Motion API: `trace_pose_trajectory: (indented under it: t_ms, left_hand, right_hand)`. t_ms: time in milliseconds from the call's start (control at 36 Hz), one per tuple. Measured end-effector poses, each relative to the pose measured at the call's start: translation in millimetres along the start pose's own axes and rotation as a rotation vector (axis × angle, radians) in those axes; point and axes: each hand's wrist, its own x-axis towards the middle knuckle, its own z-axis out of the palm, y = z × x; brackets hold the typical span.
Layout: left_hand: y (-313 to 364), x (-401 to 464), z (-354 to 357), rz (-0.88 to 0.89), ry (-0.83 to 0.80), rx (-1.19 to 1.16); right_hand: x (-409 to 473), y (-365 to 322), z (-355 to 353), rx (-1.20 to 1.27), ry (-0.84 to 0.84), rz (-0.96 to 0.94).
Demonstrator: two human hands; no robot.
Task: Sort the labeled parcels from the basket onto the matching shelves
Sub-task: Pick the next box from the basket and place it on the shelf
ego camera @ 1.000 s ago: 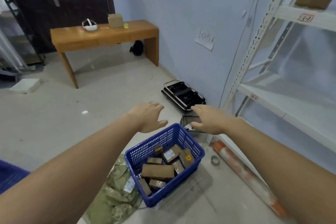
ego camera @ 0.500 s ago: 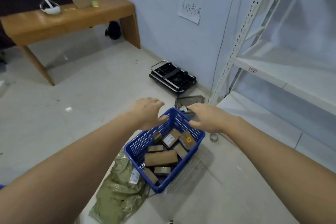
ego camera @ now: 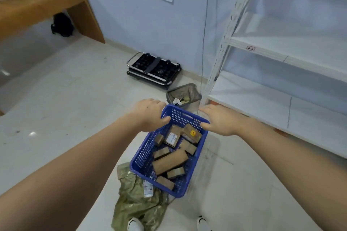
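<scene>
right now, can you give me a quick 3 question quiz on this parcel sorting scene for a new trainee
1. True or false: the blue basket stands on the floor, with brown parcels still inside it.
2. Multiple choice: what lies just beyond the basket's far end? A) a mesh waste bin B) a chair C) a ladder
3. Short answer: where are the left hand and the right hand placed?

Key
1. True.
2. A.
3. At the basket's far rim, one at each corner, thumbs at the rim; neither holds a parcel. Whether they grip the rim is not clear.
</scene>
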Motion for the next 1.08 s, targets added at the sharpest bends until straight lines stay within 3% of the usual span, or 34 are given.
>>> trace_pose_trajectory:
  t_ms: [278, 556, 806, 1083]
  left_hand:
    - [-50.3, 46.1, 31.0, 0.172, -0.125, 0.027]
    - [-49.7, 120.5, 106.0, 0.175, -0.221, -0.035]
    - [-62.8, 223.6, 269.8, 0.232, -0.409, -0.004]
    - [-82.2, 288.7, 534.8, 0.447, -0.564, 0.046]
  right_hand:
    - [27.6, -24.1, 50.8, 0.21, -0.012, 0.209]
    - [95.1, -2.9, 139.0, 0.337, -0.103, 0.329]
    - [198.8, 8.5, 297.9, 0.575, -0.197, 0.439]
    - [309.7, -17.3, 541.0, 1.009, -0.295, 0.822]
